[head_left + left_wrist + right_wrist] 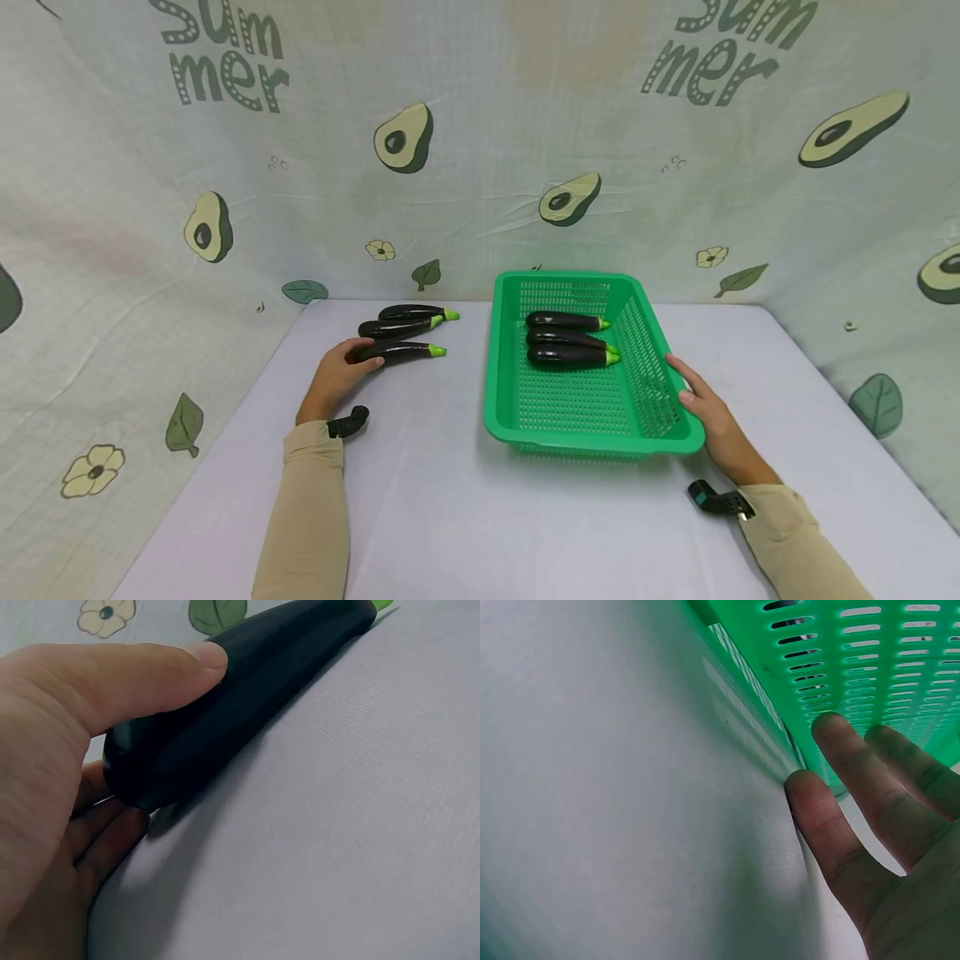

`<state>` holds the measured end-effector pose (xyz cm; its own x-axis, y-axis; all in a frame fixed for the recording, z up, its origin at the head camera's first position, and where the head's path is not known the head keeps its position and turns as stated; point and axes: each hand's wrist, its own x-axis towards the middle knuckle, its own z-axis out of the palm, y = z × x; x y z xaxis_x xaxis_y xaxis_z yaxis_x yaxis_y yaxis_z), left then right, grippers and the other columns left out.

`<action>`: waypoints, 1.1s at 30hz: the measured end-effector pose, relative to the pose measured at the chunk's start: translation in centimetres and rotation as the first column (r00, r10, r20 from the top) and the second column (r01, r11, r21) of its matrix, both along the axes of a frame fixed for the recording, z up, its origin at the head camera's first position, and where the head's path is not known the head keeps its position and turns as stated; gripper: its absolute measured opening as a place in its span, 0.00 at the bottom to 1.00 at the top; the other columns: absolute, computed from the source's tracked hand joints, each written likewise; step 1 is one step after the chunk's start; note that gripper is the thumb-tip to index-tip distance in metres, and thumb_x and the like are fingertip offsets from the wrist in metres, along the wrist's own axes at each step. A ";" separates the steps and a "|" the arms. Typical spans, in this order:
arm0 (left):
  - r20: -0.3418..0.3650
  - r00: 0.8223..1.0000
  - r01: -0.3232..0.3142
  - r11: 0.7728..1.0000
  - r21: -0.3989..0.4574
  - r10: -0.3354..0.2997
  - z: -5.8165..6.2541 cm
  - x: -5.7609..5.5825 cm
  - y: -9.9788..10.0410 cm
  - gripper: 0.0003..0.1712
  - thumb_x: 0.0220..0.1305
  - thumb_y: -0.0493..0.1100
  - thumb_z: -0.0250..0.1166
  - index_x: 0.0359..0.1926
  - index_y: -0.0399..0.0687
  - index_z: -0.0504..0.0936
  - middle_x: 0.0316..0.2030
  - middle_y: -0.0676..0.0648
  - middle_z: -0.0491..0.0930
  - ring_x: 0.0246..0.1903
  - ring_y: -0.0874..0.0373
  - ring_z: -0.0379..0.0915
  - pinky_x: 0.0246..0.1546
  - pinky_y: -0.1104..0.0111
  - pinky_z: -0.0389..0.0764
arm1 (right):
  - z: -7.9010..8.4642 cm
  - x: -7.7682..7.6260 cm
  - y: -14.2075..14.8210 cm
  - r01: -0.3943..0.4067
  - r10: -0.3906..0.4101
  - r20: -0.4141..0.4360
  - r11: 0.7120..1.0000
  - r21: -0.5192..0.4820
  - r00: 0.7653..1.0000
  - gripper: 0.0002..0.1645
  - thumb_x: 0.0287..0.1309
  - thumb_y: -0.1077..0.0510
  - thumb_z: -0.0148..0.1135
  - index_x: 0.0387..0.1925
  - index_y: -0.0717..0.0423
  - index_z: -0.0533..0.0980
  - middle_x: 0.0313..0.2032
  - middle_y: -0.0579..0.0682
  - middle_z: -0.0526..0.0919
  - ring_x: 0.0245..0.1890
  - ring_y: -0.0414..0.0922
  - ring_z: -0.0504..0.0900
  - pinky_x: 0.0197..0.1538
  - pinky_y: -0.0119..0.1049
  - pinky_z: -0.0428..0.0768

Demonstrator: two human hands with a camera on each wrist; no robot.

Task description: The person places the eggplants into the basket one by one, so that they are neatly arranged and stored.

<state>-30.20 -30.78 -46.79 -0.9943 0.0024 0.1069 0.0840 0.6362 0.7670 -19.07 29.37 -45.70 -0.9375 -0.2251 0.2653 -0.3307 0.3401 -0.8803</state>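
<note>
Toward the back left of the white surface point(435, 500), holds the front eggplant point(408, 352) in the left grip point(339, 375), closed to the width of its blunt end. Presses with the thumb point(150, 679) on the near side and reaches with the other fingers point(116, 844) around the far side and the end. Points the green stem to the right. Cannot tell, at the blunt end, lifted from resting on the surface. Just behind, shows a middle eggplant point(397, 328) and a back eggplant point(412, 312) lying close together, stems also to the right. Farther right, well apart from these, shows a green basket point(501, 367) with slotted walls, holding three more eggplants point(566, 357) side by side, crosswise in its back half. At the basket's right side, rests the right grip point(712, 425) against the rim and outer wall, loosely open, with fingers nearly straight; cannot tell how firmly. Wears beige sleeves point(307, 508) and a black band point(348, 422) at each wrist. Behind the surface, shows a pale cloth point(480, 67) printed with avocados, leaves and flowers.
</note>
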 end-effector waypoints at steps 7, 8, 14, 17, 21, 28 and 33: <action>0.033 0.999 0.021 0.999 -0.024 -0.021 0.2 0.0 0.3 0.39 0.63 0.60 0.70 0.69 0.49 0.72 0.72 0.39 0.63 0.73 0.41 0.51 0.71 0.45 0.53 | 0.0 0.1 0.0 0.004 -0.004 0.002 1.000 0.011 1.000 0.32 0.80 0.51 0.36 0.80 0.40 0.49 0.77 0.57 0.46 0.65 0.33 0.56 0.54 0.19 0.59; 0.036 0.999 0.026 0.999 -0.030 -0.025 0.2 0.0 0.4 0.39 0.63 0.60 0.70 0.69 0.49 0.71 0.72 0.39 0.63 0.73 0.41 0.51 0.71 0.45 0.52 | 0.0 0.1 0.0 0.004 -0.004 0.000 1.000 0.011 1.000 0.32 0.80 0.52 0.36 0.80 0.40 0.49 0.77 0.57 0.46 0.65 0.33 0.56 0.55 0.19 0.59; 0.030 0.998 0.050 0.997 -0.059 -0.049 0.2 -0.3 0.7 0.38 0.63 0.59 0.70 0.69 0.49 0.72 0.72 0.38 0.62 0.73 0.39 0.50 0.71 0.44 0.51 | 0.2 0.1 -0.1 0.001 -0.001 0.005 1.000 0.005 1.000 0.32 0.80 0.52 0.36 0.80 0.40 0.48 0.78 0.57 0.45 0.68 0.32 0.52 0.55 0.19 0.57; 0.037 0.998 0.051 0.997 -0.065 -0.048 0.1 -0.3 0.8 0.38 0.62 0.60 0.71 0.69 0.51 0.72 0.72 0.38 0.61 0.73 0.39 0.50 0.70 0.44 0.51 | 0.2 0.1 -0.1 -0.006 0.006 0.014 1.000 -0.002 1.000 0.32 0.80 0.52 0.36 0.80 0.40 0.48 0.78 0.58 0.44 0.68 0.32 0.52 0.55 0.19 0.58; 0.041 0.998 0.055 0.996 -0.071 -0.052 0.1 -0.3 1.0 0.39 0.61 0.59 0.71 0.69 0.52 0.71 0.73 0.38 0.61 0.73 0.39 0.50 0.70 0.43 0.51 | 0.1 0.1 -0.1 -0.009 0.009 0.014 1.000 -0.011 1.000 0.32 0.80 0.52 0.36 0.80 0.40 0.48 0.78 0.57 0.44 0.68 0.32 0.52 0.56 0.19 0.57; 0.044 0.997 0.070 0.995 -0.070 -0.067 0.2 -0.2 1.2 0.36 0.62 0.56 0.71 0.69 0.58 0.72 0.73 0.39 0.60 0.73 0.39 0.50 0.70 0.42 0.51 | 0.3 0.1 -0.2 0.000 0.000 0.022 1.000 0.001 1.000 0.32 0.80 0.51 0.36 0.80 0.40 0.48 0.78 0.58 0.43 0.68 0.32 0.51 0.56 0.20 0.56; 0.042 0.996 0.076 0.994 -0.084 -0.073 0.4 0.0 1.5 0.34 0.63 0.54 0.70 0.69 0.57 0.73 0.73 0.37 0.61 0.73 0.37 0.50 0.70 0.41 0.51 | 0.3 0.2 -0.2 -0.004 0.004 0.020 1.000 -0.001 1.000 0.32 0.80 0.51 0.36 0.80 0.40 0.48 0.78 0.58 0.43 0.68 0.32 0.51 0.56 0.19 0.57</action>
